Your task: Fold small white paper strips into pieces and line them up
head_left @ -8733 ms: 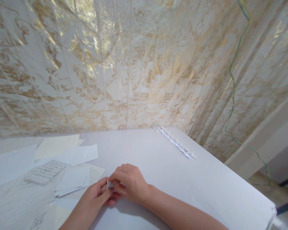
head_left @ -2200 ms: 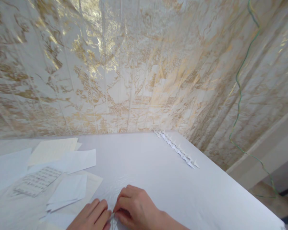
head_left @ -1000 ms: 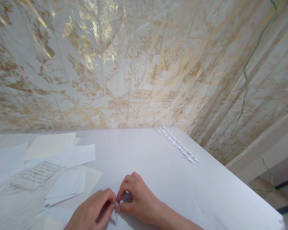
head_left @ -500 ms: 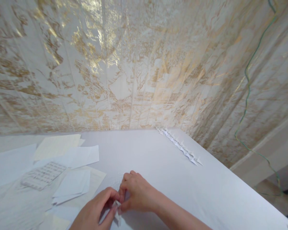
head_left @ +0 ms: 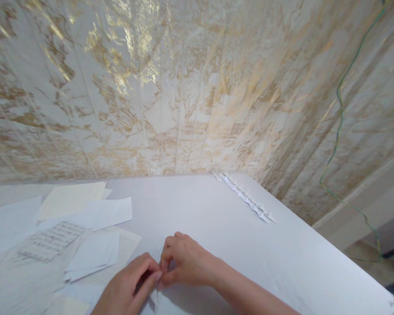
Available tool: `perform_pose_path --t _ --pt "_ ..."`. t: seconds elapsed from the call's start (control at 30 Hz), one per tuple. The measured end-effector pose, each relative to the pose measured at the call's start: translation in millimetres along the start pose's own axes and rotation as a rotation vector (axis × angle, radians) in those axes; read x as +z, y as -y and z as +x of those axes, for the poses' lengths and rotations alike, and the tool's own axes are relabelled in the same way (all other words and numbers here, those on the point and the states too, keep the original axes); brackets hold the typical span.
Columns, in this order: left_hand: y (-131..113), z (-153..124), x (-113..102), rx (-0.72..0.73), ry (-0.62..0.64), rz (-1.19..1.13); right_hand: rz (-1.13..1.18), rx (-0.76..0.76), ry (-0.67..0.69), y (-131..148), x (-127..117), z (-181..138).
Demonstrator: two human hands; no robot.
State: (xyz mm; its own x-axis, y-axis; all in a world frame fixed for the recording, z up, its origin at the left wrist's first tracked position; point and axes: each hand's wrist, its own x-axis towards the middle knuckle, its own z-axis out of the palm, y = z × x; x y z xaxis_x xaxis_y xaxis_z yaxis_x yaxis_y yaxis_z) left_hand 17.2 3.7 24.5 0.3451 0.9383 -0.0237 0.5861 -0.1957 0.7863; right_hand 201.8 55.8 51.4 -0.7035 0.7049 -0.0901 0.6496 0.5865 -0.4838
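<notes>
Gold-patterned covering hangs behind the white table, beyond both hands, and a thin green cord trails down well to their right. Low over the near part of the table, the left hand and the right hand come together fingertip to fingertip, both pinching one small piece of paper. Its pointed lower end shows beneath the left thumb; the rest is covered by fingers, so I cannot tell how many folds it has.

Ahead of the right hand and off to its right, a row of small spiky paper shapes runs slantwise to the far edge, near the covering. These look finished and set aside, though they lie too close together to count. The piece between the hands seems to be partway through its folding, as it is small and pointed but gripped from both sides.

Left of the left hand, flat paper lies about: a small stack just beside it, a printed sheet farther out, and a cream sheet beyond. None of these appears shaped yet, so plenty of unfolded paper remains.
</notes>
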Motion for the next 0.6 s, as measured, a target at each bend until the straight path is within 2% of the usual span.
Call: perform_pose_path --t 0.13,0.23,0.33,0.43,0.6 --pt "8 1 1 -0.044 -0.08 -0.171 0.133 -0.073 -0.068 -3 -7 -2" --pt "10 1 7 -0.197 -0.19 -0.51 0.191 -0.063 -0.209 4 -16 -7" --pt "0 1 9 -0.359 -0.232 -0.868 0.158 -0.092 -0.335 13 -23 -11" --pt "-14 -1 4 -0.435 -0.186 -1.05 0.069 -0.154 -0.416 19 -24 -13" --pt "-20 -1 -8 -0.472 0.031 -1.126 -0.068 -0.19 -0.449 21 -19 -12"
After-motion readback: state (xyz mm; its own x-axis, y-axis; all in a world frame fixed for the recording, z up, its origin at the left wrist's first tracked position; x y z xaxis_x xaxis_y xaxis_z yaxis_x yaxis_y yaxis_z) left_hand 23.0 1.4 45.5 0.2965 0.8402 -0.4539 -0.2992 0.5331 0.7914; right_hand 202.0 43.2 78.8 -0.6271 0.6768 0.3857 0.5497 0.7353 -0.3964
